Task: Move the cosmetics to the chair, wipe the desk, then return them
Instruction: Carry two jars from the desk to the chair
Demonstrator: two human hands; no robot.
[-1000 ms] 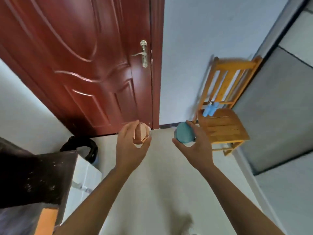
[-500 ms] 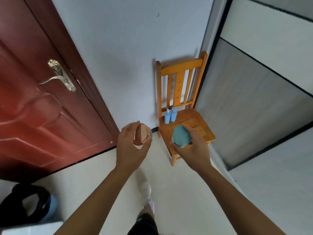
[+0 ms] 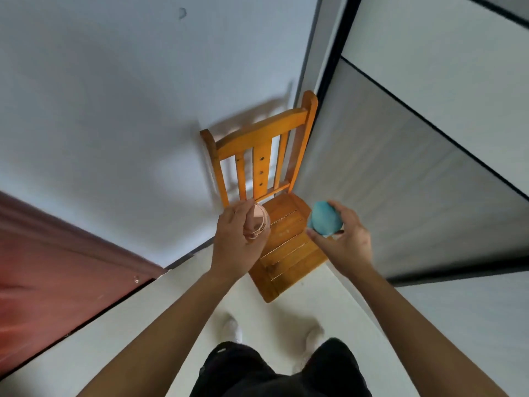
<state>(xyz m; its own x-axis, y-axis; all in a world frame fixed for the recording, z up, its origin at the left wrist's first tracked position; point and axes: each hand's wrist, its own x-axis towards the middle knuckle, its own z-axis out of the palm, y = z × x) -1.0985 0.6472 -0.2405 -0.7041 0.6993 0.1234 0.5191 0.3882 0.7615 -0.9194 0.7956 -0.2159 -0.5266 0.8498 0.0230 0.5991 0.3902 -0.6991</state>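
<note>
The left hand is gripping a pink jar, the right hand a blue jar, above the wooden chair, ready for putting down.

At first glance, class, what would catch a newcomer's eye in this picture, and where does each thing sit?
The orange wooden chair stands out most, set in the corner between the white wall and the grey panels. In front of it two bare arms reach out: the left hand grips a pink jar and the right hand holds a teal round container, both near the seat.
</note>
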